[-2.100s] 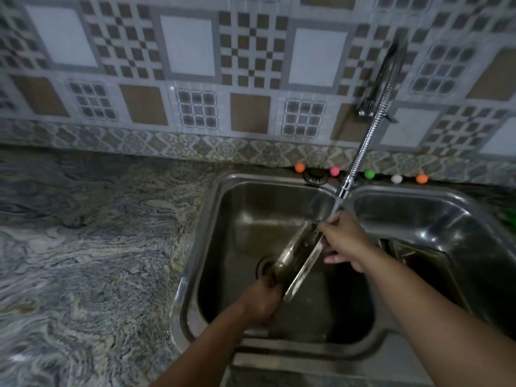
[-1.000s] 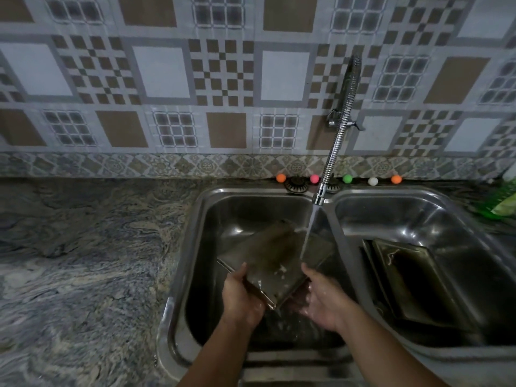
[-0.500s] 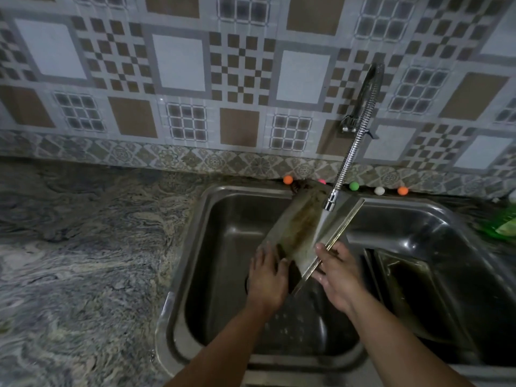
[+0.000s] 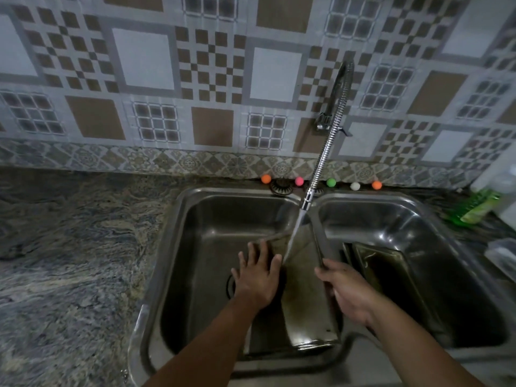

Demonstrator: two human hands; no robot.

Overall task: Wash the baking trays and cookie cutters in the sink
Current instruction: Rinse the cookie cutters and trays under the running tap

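A dull metal baking tray [image 4: 303,297] is held over the left basin of the steel double sink [image 4: 173,247], its long side running away from me. Water streams from the flexible tap [image 4: 325,152] onto its far end. My left hand [image 4: 258,277] lies flat on the tray's left edge with fingers spread. My right hand [image 4: 347,293] grips the tray's right rim. Another dark tray [image 4: 391,277] leans inside the right basin.
Patterned stone counter [image 4: 69,261] spreads to the left of the sink. Several small coloured balls [image 4: 331,182] line the back ledge under the tiled wall. A green dish-soap bottle [image 4: 477,209] lies at the right, with a clear container [image 4: 502,252] below it.
The tray has gone from steeply tilted up under the spout to lying lower and flatter over the basin. My right hand has slid to its right rim, my left onto its left edge.
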